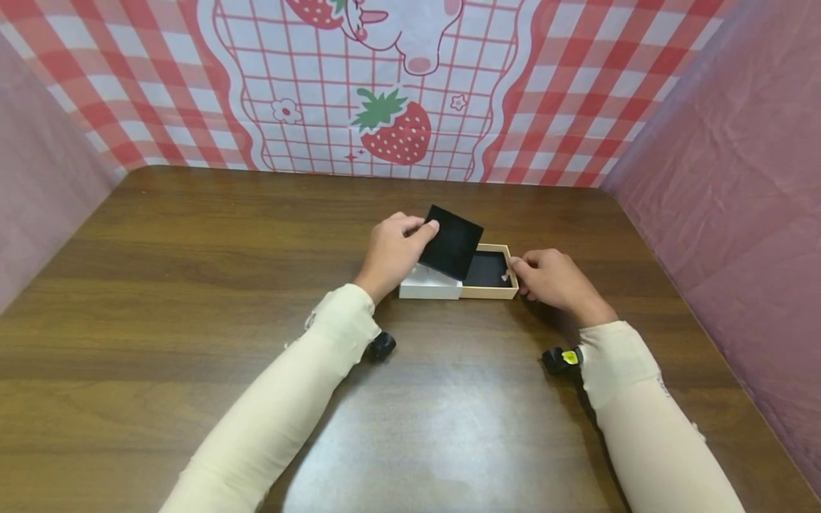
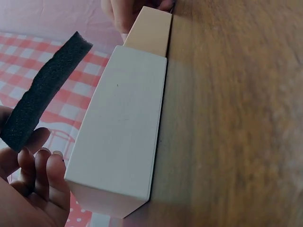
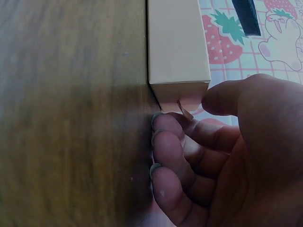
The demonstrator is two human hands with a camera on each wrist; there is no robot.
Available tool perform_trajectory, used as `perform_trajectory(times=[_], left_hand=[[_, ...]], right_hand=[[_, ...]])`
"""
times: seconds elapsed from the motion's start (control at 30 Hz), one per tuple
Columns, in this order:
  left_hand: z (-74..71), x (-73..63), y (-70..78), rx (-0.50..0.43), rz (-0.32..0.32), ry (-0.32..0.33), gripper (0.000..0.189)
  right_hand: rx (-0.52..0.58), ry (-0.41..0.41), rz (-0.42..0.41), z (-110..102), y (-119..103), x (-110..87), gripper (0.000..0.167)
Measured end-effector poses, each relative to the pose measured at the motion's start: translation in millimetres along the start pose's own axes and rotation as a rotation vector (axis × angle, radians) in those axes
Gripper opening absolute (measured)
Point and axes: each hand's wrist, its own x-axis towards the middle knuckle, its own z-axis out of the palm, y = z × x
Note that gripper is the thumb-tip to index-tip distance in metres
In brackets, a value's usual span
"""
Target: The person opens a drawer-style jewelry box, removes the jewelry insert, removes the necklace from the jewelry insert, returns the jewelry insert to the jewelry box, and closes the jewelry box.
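Note:
My left hand [image 1: 394, 249] grips a thin square black foam pad [image 1: 452, 242], tilted above a sliding drawer box. In the left wrist view the foam [image 2: 45, 90] shows edge-on between thumb and fingers. The white sleeve [image 1: 430, 283] of the box lies on the table, and its beige drawer [image 1: 490, 292] sticks out to the right with a black lining inside. With curled fingers, my right hand [image 1: 554, 278] holds the drawer's right end wall, thumb at the rim. A small ribbon tab [image 3: 185, 111] on that end touches a finger.
The brown wooden table [image 1: 192, 342] stretches around the box. A red and white checked cloth with strawberries [image 1: 398, 135] hangs behind it. Pink cloth [image 1: 725, 178] covers the right side, and similar cloth hangs at the left.

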Motion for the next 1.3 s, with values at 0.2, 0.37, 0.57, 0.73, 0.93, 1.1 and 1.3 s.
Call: perform_trajectory(times=[0.2,0.37,0.57,0.73,0.93,1.1,1.3], left_hand=[[2.2,0.6,-0.6,0.015,0.023,0.01,0.032],[2.7,1.7,-0.7,0.009,0.009,0.019,0.03],[1.5,2.8,0.0,-0.004,-0.01,-0.007,0.033],[0.5,1.0,1.5,-0.009,-0.049,-0.039,0.04],[0.6,-0.5,1.1,-0.008,-0.055,-0.064,0.045],[2.1,-1.0,0.1,-0.018,-0.039,-0.077,0.046],[3.9,-0.9,0.5,-0.046,-0.023,-0.086,0.045]], right_hand=[[-0.004,-0.001,-0.006,-0.2,0.5,0.7,0.04],[-0.005,-0.002,-0.003,-0.4,1.4,1.5,0.041],[-0.016,-0.003,0.002,-0.8,1.7,1.4,0.041],[-0.007,-0.003,-0.009,-0.7,2.2,2.0,0.041],[0.001,0.001,-0.02,-0.5,1.8,2.2,0.042],[0.003,0.0,-0.014,0.0,1.1,1.8,0.041],[-0.004,-0.004,0.008,-0.1,-0.4,0.1,0.04]])
